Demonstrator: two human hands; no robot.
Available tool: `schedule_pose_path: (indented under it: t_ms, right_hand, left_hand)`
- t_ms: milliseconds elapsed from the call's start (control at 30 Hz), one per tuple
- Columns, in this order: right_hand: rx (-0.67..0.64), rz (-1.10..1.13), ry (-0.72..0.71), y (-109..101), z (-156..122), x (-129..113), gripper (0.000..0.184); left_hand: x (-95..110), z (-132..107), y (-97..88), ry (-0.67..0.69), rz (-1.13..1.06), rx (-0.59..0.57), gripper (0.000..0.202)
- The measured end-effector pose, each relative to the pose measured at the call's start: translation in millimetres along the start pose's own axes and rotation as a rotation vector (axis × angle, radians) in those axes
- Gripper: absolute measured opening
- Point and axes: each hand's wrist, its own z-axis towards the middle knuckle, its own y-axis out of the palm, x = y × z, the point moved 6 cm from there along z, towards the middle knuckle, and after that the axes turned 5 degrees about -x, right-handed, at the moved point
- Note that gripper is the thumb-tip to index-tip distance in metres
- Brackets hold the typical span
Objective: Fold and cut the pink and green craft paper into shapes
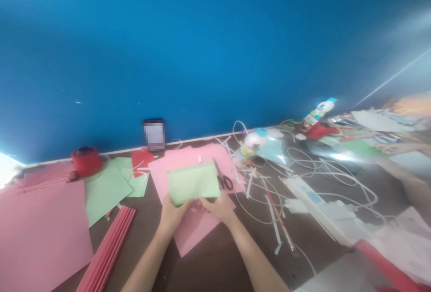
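Holding pale green paper (193,180) in the air just left of the black scissors (223,181), over pink sheets (197,227); gripping near left corner w/ left hand (173,213) & near right corner w/ right hand (219,207), both clamped on it, w/ thumbs close tog. at the near edge; can't see most fingers under there, so can't tell how hard pinched; looks bent over along the near edge, but can't tell no. of layers; prob. v. light; prob. thin & floppy, a bit stiffer if doubled up; prob. dry & not too slippy; easy to crease, crumple or rip, so best to pinch flat near the corners, thumbs one side & fingers the other, & not squash the mid.; best to pull softly, if at all; well left of scissors & nearer, also pleated red-pink paper (109,247), prob. springy & easy to squash, so best to take lightly round the mid.; just up & right of scissors, a bottle (252,143) w/ blue cap, prob. firmer & heavier than any paper here.
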Motion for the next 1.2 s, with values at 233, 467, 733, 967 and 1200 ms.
schedule_pose_path:
  t_ms: [233,467,733,967,1200]
  right_hand:
    - [-0.020,0.072,0.064,-16,7,1,0.025]
    - [0.161,0.159,-0.003,-38,8,-1,0.026]
    - [-0.051,-0.002,-0.033,-6,6,-14,0.023]
    - [-0.027,0.091,0.055,-5,6,-3,0.029]
    - [-0.054,0.154,0.059,-3,8,7,0.033]
  left_hand:
    - [-8,5,-7.8,-0.102,-0.152,0.046,0.049]
    - [-24,10,-13.8,-0.114,-0.219,0.061,0.049]
    - [-3,3,-3.3,0.013,-0.205,-0.085,0.038]
    - [-17,8,-4.8,-0.082,-0.181,0.024,0.044]
    - [-19,8,-6.0,-0.113,-0.167,0.017,0.042]
